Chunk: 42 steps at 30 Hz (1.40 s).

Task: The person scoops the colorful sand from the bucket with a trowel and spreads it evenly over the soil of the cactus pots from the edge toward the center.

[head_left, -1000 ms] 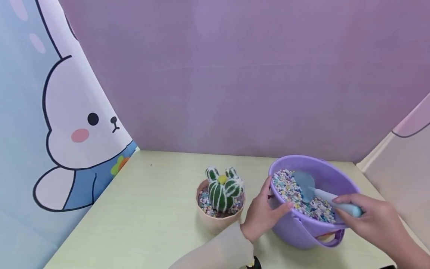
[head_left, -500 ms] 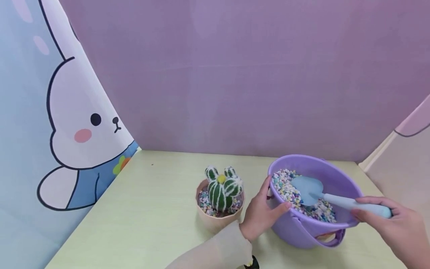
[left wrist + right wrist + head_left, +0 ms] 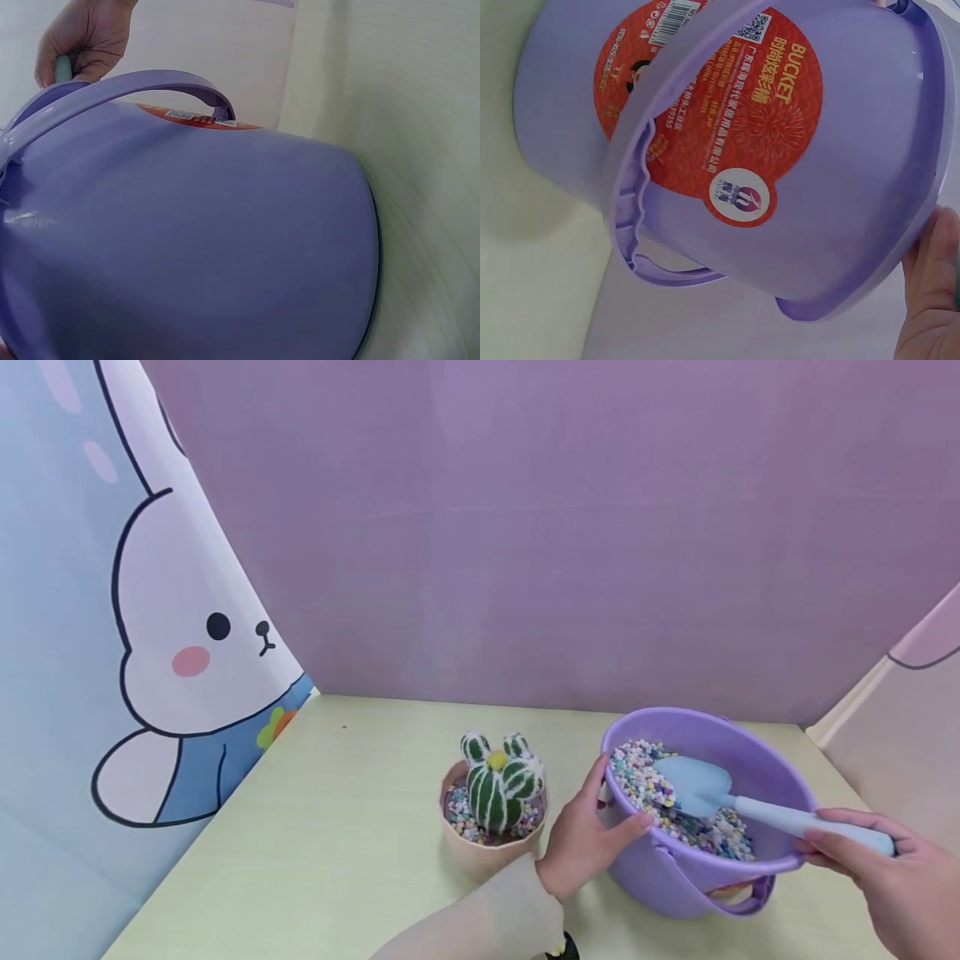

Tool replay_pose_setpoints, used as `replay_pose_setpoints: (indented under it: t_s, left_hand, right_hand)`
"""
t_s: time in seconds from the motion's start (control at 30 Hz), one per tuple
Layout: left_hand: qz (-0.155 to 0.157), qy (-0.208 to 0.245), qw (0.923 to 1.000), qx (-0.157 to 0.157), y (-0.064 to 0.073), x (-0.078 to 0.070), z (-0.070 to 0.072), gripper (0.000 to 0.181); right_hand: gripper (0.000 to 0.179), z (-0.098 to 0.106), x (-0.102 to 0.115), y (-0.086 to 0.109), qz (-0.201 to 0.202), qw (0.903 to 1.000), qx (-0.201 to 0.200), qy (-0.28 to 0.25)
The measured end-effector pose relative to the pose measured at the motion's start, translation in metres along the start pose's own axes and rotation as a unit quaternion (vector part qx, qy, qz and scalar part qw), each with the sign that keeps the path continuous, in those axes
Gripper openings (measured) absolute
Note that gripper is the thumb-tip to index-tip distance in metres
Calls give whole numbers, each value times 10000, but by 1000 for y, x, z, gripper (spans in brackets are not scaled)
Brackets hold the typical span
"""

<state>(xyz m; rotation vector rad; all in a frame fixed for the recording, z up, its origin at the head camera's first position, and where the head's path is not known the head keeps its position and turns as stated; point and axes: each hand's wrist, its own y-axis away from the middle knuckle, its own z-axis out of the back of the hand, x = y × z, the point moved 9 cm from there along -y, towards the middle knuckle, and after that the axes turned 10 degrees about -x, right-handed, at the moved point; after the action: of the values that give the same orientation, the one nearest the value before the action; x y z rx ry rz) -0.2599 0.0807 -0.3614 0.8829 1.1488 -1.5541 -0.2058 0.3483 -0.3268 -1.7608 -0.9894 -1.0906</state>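
"BUCKET" [image 3: 789, 73] and Chinese lettering [image 3: 772, 70] — plus barcode [image 3: 673, 24] and QR code [image 3: 752, 28] — on the red label [image 3: 735, 112] of the purple bucket [image 3: 847, 165].

purple bkgd wall [image 3: 480, 535], lt-grn table [image 3: 337, 827], bunny-print panel [image 3: 172, 602] L

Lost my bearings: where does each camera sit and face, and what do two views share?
Head: on the head, looking forward and down at bucket, scoop and cactus; left hand, right hand and left sleeve show.
Left wrist: worn there, facing the bucket's side; mainly the right hand shows, upper left.
Right wrist: worn there, facing the bucket's labelled side; mainly right hand shows, right edge.
Shared: both wrist views show right hand, bucket handle and red label.
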Motion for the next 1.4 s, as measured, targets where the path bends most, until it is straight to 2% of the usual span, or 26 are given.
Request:
replay_pose_setpoints:
  t_s: [0.23,0.4,0.5,0.67,0.93,1.07,1.2,1.27,1.4]
  left_hand:
    - [-89,-102,9999,27,0,-1,0,87]
    - [-181,-162,9997,54,-1,-3,2,86]
    - [-341,-137,9993,48,-2,-7,4,85]
    - [-729,-202,9971,36,-3,-13,7,84]
    - [-920,-80,9952,308,-1,-19,9,80]
    - [-1073,-152,9926,555,5,-19,10,74]
    - [-1280,-293,9889,701,16,-20,16,69]
    - [-1412,-159,9869,760,21,-24,21,67]
    - [-1336,389,9838,1130,32,-22,29,64]
  right_hand:
    - [38,6,-4,0,-10,9980,-34,-625]
    - [36,9,-7,-1,-184,9977,-118,-641]
    - [37,7,-4,0,-198,9970,-74,-742]
    - [39,0,5,4,-68,9922,-9,-1246]
    - [41,-9,23,6,359,9815,243,-1867]
    - [41,-13,27,8,476,9757,432,-2096]
    - [41,-15,25,11,476,9738,545,-2154]
    - [41,-16,24,11,537,9696,634,-2301]
    - [41,-17,22,14,554,9625,744,-2548]
